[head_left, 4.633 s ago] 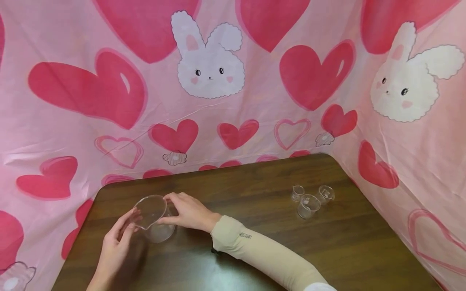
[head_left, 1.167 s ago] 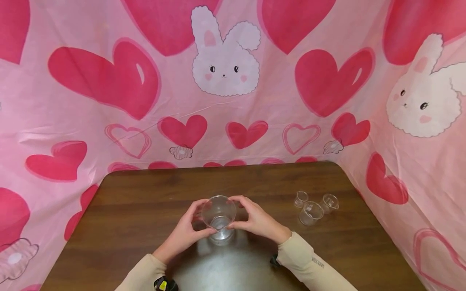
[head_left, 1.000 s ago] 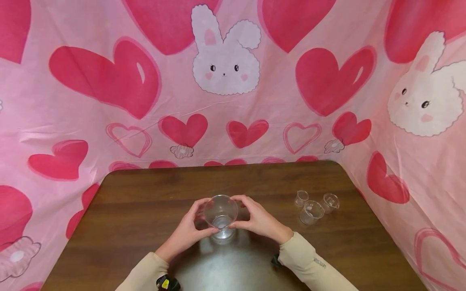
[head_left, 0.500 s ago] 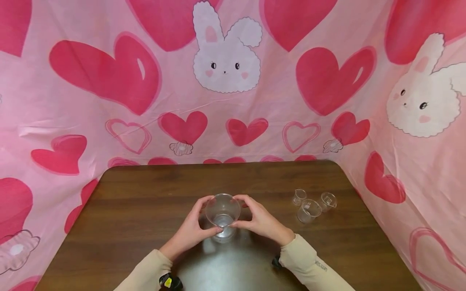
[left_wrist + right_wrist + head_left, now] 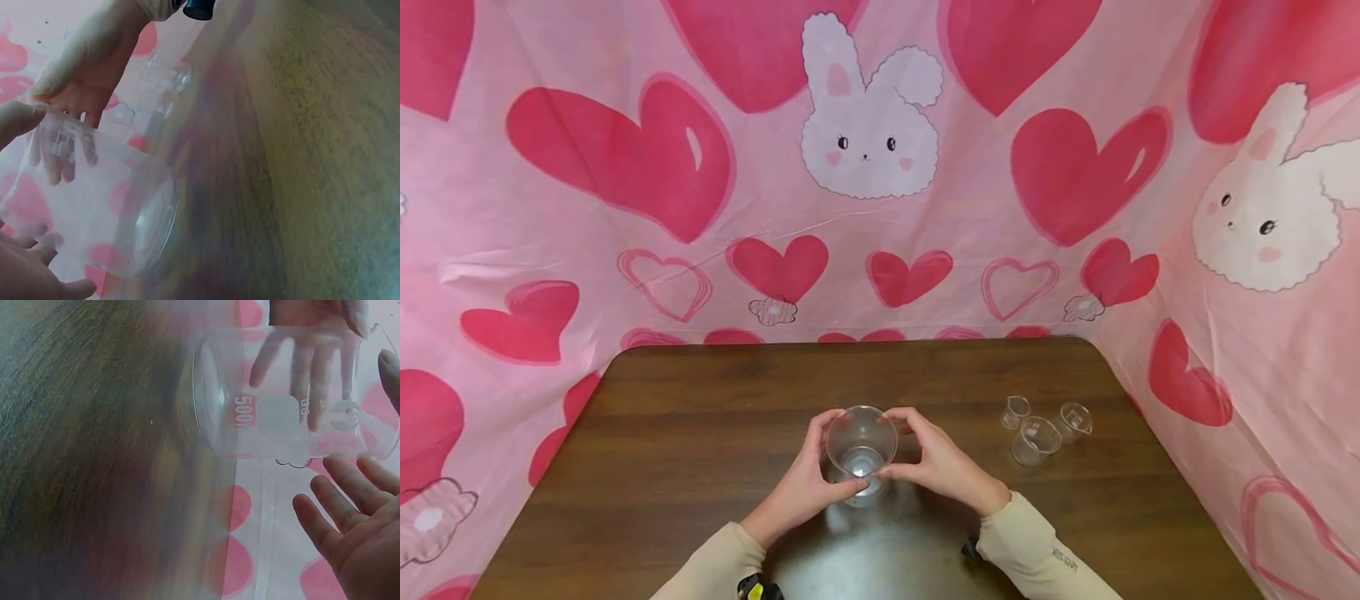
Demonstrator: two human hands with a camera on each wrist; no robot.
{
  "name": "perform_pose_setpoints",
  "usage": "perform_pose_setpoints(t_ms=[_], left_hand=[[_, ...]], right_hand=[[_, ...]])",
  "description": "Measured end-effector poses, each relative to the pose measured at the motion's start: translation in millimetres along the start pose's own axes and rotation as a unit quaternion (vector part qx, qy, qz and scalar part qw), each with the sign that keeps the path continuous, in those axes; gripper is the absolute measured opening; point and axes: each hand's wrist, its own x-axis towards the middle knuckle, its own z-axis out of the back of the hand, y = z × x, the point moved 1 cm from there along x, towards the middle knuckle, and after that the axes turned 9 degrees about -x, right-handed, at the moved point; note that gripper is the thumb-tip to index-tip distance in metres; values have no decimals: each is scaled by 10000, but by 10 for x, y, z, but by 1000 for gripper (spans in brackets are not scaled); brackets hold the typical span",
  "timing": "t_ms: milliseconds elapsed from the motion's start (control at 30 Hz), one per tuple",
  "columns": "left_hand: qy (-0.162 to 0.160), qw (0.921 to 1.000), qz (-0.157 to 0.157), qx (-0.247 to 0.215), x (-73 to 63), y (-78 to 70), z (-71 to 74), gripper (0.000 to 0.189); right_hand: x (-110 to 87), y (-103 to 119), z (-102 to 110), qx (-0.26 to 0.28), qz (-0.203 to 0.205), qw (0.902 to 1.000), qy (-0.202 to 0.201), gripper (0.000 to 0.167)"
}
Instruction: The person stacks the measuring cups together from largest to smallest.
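Far left: pink fabric backdrop with red hearts [image 5: 617,162], running behind the full width of the dark wood-grain desk [image 5: 647,433]. Next, beige left sleeve [image 5: 711,567], black-and-yellow device [image 5: 758,590] at its cuff. Left hand [image 5: 801,487]: grip curled round the side of the big clear glass beaker [image 5: 862,443], thumb at the near side, fingers round the far side, spread to its width. Beaker is centre, between both hands, mouth up, white "500" print showing in right wrist view. Can't tell if its base touches the desk. Right hand [image 5: 951,467]: grip on the opposite side, thumb near the front rim, fingers curled behind, same wide spread. Beige right sleeve [image 5: 1037,546] follows, dark lettering on it. Right part of desk, well apart from the hands: smallest clear glass beaker [image 5: 1016,412], then wider clear glass beaker [image 5: 1035,442] nearer the person, then third clear glass beaker [image 5: 1076,422], clustered close together.
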Motion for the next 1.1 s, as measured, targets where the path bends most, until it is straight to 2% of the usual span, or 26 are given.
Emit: perform_pose_setpoints(t_ms=[233, 633, 1100], left_hand=[[92, 9996, -211, -148, 7, 9, -30, 93], [-10, 9999, -131, 77, -7, 45, -106, 98], [35, 9998, -220, -13, -7, 91, -138, 96]], right_hand=[[-14, -9, -3, -84, -14, 10000, -48, 73], [-29, -57, -9, -26, 169, 9998, -82, 72], [-67, -100, -9, 15, 238, 9997, 9, 72]])
